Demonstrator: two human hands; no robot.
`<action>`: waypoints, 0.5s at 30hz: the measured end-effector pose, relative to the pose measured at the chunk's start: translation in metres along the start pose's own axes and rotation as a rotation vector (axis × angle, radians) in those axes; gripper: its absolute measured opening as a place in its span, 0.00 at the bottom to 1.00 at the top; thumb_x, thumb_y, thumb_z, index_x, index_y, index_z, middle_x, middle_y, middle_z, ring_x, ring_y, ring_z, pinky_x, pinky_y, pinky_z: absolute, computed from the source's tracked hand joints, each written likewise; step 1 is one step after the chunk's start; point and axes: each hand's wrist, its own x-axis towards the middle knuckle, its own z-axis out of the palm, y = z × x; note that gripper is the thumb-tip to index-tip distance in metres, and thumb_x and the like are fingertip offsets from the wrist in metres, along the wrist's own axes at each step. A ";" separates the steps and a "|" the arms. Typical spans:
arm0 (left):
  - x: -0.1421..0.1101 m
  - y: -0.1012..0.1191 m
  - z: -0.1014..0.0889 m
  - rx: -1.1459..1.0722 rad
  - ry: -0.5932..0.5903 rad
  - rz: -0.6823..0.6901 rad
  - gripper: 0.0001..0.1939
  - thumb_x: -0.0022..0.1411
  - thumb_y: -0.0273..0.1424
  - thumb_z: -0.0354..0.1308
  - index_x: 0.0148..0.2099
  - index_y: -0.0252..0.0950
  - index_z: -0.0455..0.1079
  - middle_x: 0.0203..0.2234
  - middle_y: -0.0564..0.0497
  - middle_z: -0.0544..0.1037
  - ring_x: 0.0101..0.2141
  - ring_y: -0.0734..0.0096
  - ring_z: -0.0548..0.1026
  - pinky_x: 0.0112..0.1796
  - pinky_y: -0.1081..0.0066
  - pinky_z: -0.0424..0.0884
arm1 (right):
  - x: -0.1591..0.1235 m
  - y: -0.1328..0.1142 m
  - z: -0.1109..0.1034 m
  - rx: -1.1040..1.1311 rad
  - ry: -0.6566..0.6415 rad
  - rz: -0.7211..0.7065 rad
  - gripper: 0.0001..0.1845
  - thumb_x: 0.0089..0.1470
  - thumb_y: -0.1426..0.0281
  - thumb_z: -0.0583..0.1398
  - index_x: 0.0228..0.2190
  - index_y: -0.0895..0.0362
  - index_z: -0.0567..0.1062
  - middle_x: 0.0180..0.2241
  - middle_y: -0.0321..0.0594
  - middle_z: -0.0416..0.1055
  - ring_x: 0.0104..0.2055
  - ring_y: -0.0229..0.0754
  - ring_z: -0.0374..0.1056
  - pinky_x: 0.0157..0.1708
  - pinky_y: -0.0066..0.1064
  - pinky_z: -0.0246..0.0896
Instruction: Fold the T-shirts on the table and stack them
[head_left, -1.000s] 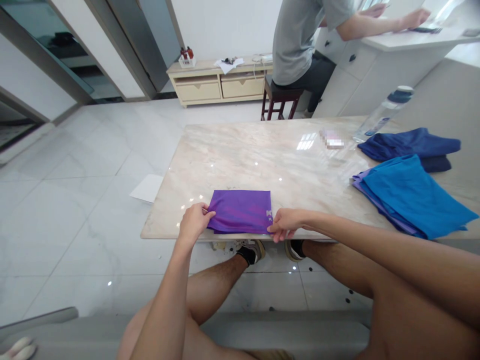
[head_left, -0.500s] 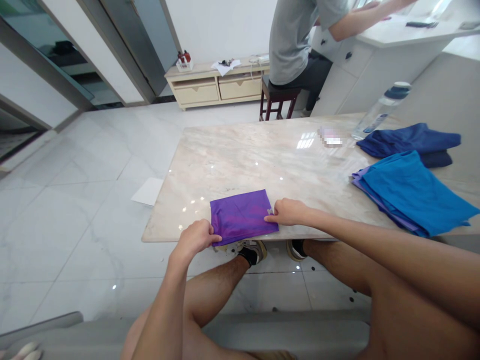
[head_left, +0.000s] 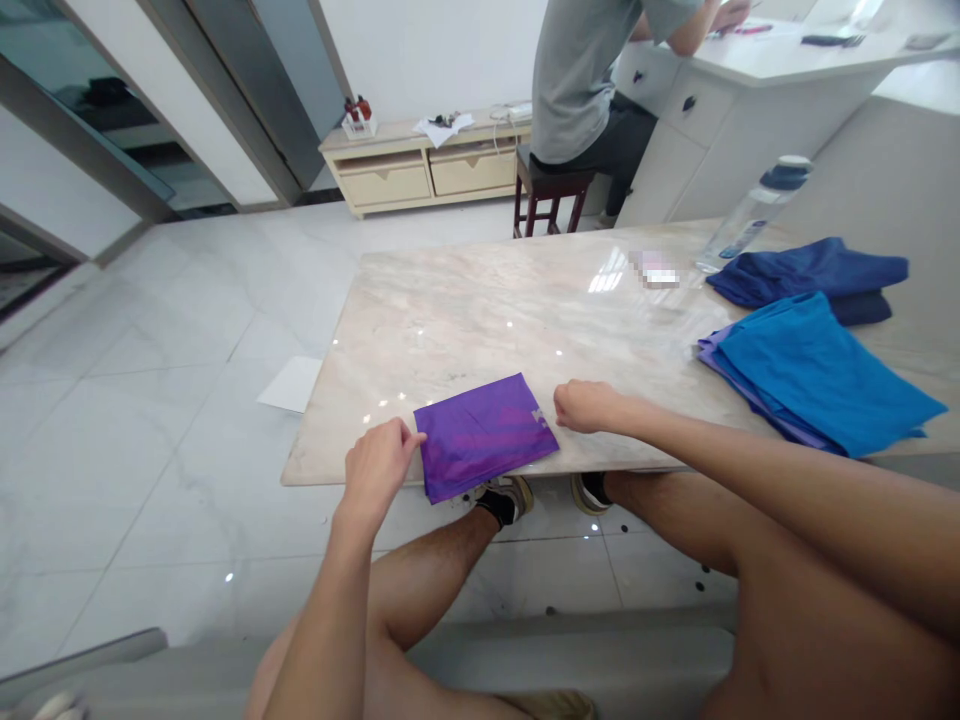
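A folded purple cloth (head_left: 484, 435) lies at the near edge of the marble table (head_left: 487, 310), turned slightly askew, with its near left corner hanging over the edge. My left hand (head_left: 379, 465) pinches the cloth's left edge between thumb and fingers. My right hand (head_left: 589, 405) rests on the table just beyond the cloth's right corner, fingers curled in, with nothing visible in it.
A pile of bright blue and lilac cloths (head_left: 817, 375) and a dark blue cloth (head_left: 810, 270) lie at the table's right, with a water bottle (head_left: 754, 215) behind. A person in a grey shirt (head_left: 577, 80) sits on a stool (head_left: 547, 190). A white sheet (head_left: 289, 383) lies on the floor.
The purple cloth has been rotated and drawn a little over the table's edge. My right hand has come off its right corner and curled shut. My left hand keeps hold of the left edge.
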 end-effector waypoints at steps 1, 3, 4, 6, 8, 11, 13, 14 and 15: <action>0.008 0.000 0.003 -0.049 0.085 0.050 0.13 0.76 0.42 0.58 0.45 0.41 0.78 0.43 0.43 0.86 0.47 0.51 0.83 0.46 0.62 0.74 | 0.001 -0.001 -0.001 0.003 0.008 0.002 0.19 0.69 0.67 0.63 0.57 0.61 0.83 0.55 0.63 0.81 0.58 0.62 0.80 0.53 0.43 0.75; 0.028 0.003 0.009 -0.147 0.180 0.173 0.09 0.76 0.33 0.57 0.52 0.39 0.76 0.51 0.41 0.84 0.52 0.54 0.82 0.53 0.61 0.75 | 0.001 -0.001 -0.005 0.010 0.024 0.009 0.18 0.70 0.65 0.63 0.56 0.60 0.83 0.56 0.62 0.81 0.59 0.62 0.80 0.54 0.44 0.75; 0.037 0.006 0.012 -0.186 0.188 0.217 0.10 0.76 0.31 0.56 0.55 0.37 0.76 0.54 0.40 0.83 0.53 0.56 0.82 0.56 0.62 0.74 | 0.002 -0.001 -0.006 0.016 0.033 0.013 0.18 0.70 0.64 0.63 0.55 0.59 0.84 0.57 0.62 0.81 0.59 0.62 0.79 0.54 0.44 0.75; 0.053 0.013 0.017 -0.225 0.138 0.241 0.13 0.75 0.30 0.57 0.58 0.35 0.75 0.53 0.39 0.83 0.53 0.57 0.82 0.57 0.62 0.74 | 0.002 0.000 -0.008 0.034 0.048 0.020 0.18 0.70 0.63 0.64 0.54 0.59 0.84 0.57 0.61 0.81 0.59 0.63 0.79 0.54 0.44 0.75; 0.062 0.019 0.022 -0.215 0.078 0.217 0.15 0.75 0.31 0.59 0.60 0.35 0.74 0.51 0.40 0.84 0.53 0.56 0.82 0.56 0.63 0.75 | 0.003 0.003 -0.008 0.065 0.081 0.027 0.17 0.70 0.62 0.64 0.53 0.59 0.84 0.57 0.60 0.81 0.59 0.62 0.79 0.54 0.44 0.75; 0.065 0.025 0.028 -0.173 0.028 0.166 0.13 0.73 0.34 0.63 0.57 0.37 0.77 0.52 0.42 0.85 0.54 0.55 0.82 0.54 0.64 0.74 | 0.008 0.008 -0.007 0.121 0.173 0.044 0.17 0.70 0.62 0.62 0.52 0.59 0.84 0.57 0.58 0.81 0.58 0.61 0.79 0.53 0.43 0.74; 0.063 0.025 0.030 -0.169 -0.008 0.126 0.10 0.73 0.36 0.64 0.53 0.39 0.79 0.52 0.44 0.86 0.54 0.57 0.82 0.52 0.66 0.74 | 0.012 0.012 -0.008 0.147 0.225 0.045 0.17 0.71 0.63 0.61 0.51 0.59 0.85 0.56 0.57 0.81 0.57 0.60 0.79 0.53 0.43 0.74; 0.062 0.024 0.029 -0.171 -0.029 0.105 0.10 0.73 0.37 0.64 0.52 0.40 0.79 0.52 0.45 0.86 0.53 0.58 0.82 0.51 0.67 0.74 | 0.014 0.014 -0.008 0.156 0.238 0.044 0.17 0.71 0.64 0.60 0.51 0.59 0.85 0.56 0.58 0.81 0.57 0.60 0.79 0.53 0.43 0.74; 0.062 0.021 0.028 -0.170 -0.044 0.079 0.10 0.73 0.37 0.63 0.51 0.41 0.80 0.51 0.46 0.87 0.53 0.59 0.82 0.50 0.68 0.74 | 0.016 0.016 -0.009 0.164 0.245 0.044 0.17 0.71 0.64 0.60 0.51 0.59 0.85 0.56 0.58 0.81 0.57 0.60 0.79 0.53 0.43 0.73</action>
